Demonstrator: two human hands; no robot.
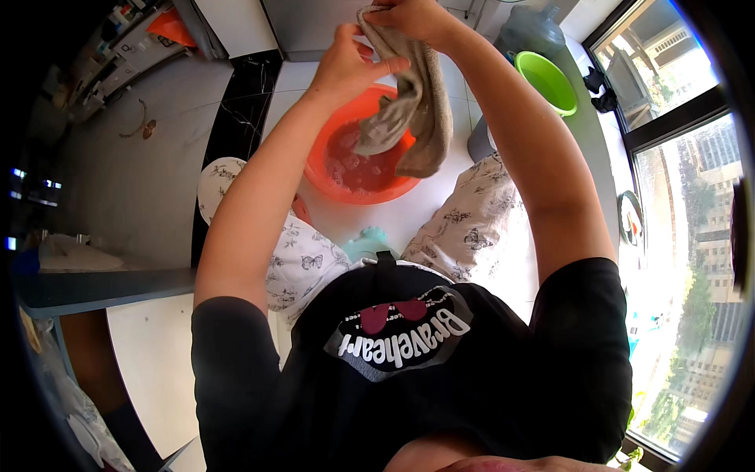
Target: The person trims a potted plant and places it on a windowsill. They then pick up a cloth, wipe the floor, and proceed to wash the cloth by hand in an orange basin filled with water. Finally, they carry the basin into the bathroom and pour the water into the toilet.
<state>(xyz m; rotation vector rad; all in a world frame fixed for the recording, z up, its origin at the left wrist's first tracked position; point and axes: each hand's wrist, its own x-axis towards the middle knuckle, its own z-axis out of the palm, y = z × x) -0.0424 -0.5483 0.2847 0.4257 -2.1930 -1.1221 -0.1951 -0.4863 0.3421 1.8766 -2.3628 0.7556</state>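
Note:
A wet greyish-brown cloth [435, 118] hangs in folds from my right hand [413, 20], which grips its upper end at the top of the view. My left hand [349, 66] is beside the cloth's left edge, fingers apart and thumb reaching across in front of the fabric. Whether the thumb touches the fabric is hard to tell. Below, an orange plastic basin [318, 174] on the tiled floor holds cloudy water [360, 171] with patches of suds. The cloth's lower folds overhang the basin's right side in this view.
My patterned trouser legs [466, 218] flank a pale turquoise object [368, 241] in front of the basin. On the right, a green basin [545, 82] and a large clear water bottle [531, 32] rest on a ledge [581, 130] beside the window. A dark table edge [112, 295] juts in at left.

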